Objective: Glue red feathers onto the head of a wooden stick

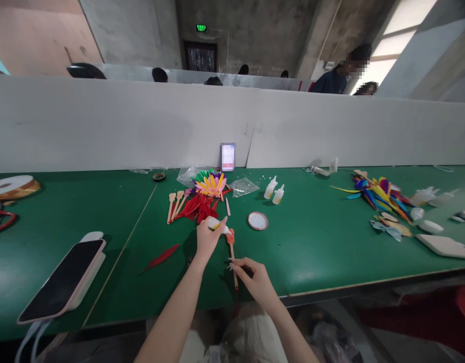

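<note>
My left hand (208,237) is closed around a small white glue bottle (215,224), tilted so its nozzle meets the head of a wooden stick (233,251). That head is rounded and looks red-orange. Fingers of my right hand (251,272) pinch the stick's lower shaft, and a dark red cord hangs from its bottom end. Left of my left hand lies a single red feather (162,257). Just beyond are a pile of red feathers (202,207), several bare wooden sticks (172,206) and a bunch of pink, yellow and green feathers (210,184).
Two more glue bottles (270,188) stand behind a round white lid (257,220). A phone (228,157) leans on the white partition (160,126). Another phone (64,280) lies at left, near a ribbon roll (13,186). Colourful feathers (382,196) lie at right. People sit beyond the partition.
</note>
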`<state>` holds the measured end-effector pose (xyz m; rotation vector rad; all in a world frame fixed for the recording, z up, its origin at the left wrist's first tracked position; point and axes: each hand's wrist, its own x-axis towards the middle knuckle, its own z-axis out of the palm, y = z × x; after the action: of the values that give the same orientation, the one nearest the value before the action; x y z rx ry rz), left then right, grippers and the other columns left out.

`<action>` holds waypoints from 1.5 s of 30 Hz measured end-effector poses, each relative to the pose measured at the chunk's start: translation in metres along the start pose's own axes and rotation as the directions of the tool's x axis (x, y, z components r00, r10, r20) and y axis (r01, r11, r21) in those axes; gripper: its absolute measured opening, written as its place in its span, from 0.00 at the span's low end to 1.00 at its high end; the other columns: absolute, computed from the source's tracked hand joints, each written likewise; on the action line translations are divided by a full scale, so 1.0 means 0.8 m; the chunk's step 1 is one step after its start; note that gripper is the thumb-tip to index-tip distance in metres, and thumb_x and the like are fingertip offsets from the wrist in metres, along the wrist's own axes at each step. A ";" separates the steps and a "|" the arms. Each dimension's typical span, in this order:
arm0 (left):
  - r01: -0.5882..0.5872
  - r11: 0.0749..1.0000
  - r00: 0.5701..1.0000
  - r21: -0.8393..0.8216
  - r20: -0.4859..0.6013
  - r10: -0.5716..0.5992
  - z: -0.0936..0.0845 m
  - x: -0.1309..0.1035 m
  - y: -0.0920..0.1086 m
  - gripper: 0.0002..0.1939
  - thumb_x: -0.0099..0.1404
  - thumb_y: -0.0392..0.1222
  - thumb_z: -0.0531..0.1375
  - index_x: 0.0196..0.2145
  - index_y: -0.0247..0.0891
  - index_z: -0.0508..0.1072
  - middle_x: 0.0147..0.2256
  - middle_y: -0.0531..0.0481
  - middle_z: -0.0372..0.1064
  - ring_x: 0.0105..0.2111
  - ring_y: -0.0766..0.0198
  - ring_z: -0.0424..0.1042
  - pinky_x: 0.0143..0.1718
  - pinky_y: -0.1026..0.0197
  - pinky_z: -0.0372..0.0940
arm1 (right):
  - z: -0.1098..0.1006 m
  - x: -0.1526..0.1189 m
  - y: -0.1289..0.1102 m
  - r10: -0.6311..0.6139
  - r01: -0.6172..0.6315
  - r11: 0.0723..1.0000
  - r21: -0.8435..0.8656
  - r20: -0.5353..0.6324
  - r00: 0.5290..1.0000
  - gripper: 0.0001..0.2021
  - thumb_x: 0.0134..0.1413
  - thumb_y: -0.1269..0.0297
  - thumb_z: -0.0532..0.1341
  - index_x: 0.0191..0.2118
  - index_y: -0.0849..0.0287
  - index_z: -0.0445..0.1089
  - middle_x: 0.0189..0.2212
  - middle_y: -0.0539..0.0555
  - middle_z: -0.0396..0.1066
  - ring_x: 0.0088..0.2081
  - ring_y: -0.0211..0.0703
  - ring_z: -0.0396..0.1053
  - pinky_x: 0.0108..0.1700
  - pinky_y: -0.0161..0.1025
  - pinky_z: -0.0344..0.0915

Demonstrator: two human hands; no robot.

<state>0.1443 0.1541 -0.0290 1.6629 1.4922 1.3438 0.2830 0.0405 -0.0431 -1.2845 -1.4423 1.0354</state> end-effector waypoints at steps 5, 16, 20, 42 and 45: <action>-0.018 1.000 1.000 0.014 0.020 0.018 0.001 0.001 -0.004 0.16 0.53 0.54 0.60 0.21 0.39 0.67 0.19 0.53 0.65 0.21 0.66 0.65 0.25 0.66 0.58 | 0.000 0.000 -0.002 0.001 -0.001 1.000 -0.015 -0.001 1.000 0.10 0.54 0.58 0.58 0.31 0.58 0.73 0.35 0.55 0.76 0.39 0.47 0.73 0.42 0.40 0.67; 0.011 1.000 1.000 -0.022 0.023 -0.010 0.002 -0.001 -0.001 0.16 0.53 0.55 0.60 0.21 0.39 0.66 0.20 0.53 0.66 0.22 0.66 0.65 0.25 0.66 0.58 | 0.000 0.000 0.002 -0.001 0.001 1.000 -0.008 0.000 1.000 0.11 0.54 0.57 0.58 0.31 0.58 0.73 0.35 0.55 0.76 0.39 0.47 0.73 0.41 0.40 0.67; -0.004 0.998 0.999 -0.058 0.046 0.007 0.003 -0.001 -0.002 0.16 0.52 0.54 0.61 0.19 0.39 0.65 0.18 0.54 0.63 0.20 0.67 0.63 0.22 0.66 0.57 | 0.000 0.000 0.002 -0.004 0.004 1.000 -0.002 -0.002 1.000 0.11 0.54 0.57 0.58 0.31 0.58 0.73 0.35 0.55 0.76 0.40 0.48 0.73 0.42 0.40 0.67; 0.047 0.994 0.998 -0.096 0.045 -0.043 0.001 -0.003 0.002 0.19 0.52 0.55 0.61 0.18 0.39 0.62 0.17 0.56 0.61 0.19 0.69 0.61 0.22 0.67 0.56 | -0.001 0.000 -0.002 -0.001 0.001 1.000 -0.017 -0.002 1.000 0.12 0.54 0.56 0.58 0.31 0.57 0.74 0.35 0.55 0.76 0.40 0.48 0.73 0.43 0.41 0.67; 0.091 0.986 0.996 -0.143 0.008 -0.091 0.000 -0.001 0.001 0.19 0.52 0.55 0.61 0.17 0.39 0.62 0.17 0.56 0.60 0.19 0.69 0.60 0.22 0.67 0.56 | 0.000 0.000 0.000 -0.001 0.001 1.000 -0.014 -0.005 1.000 0.11 0.54 0.57 0.58 0.31 0.58 0.74 0.35 0.55 0.76 0.40 0.48 0.73 0.43 0.41 0.67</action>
<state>0.1447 0.1531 -0.0289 1.4886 1.4179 1.3667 0.2833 0.0403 -0.0429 -1.2955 -1.4478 1.0225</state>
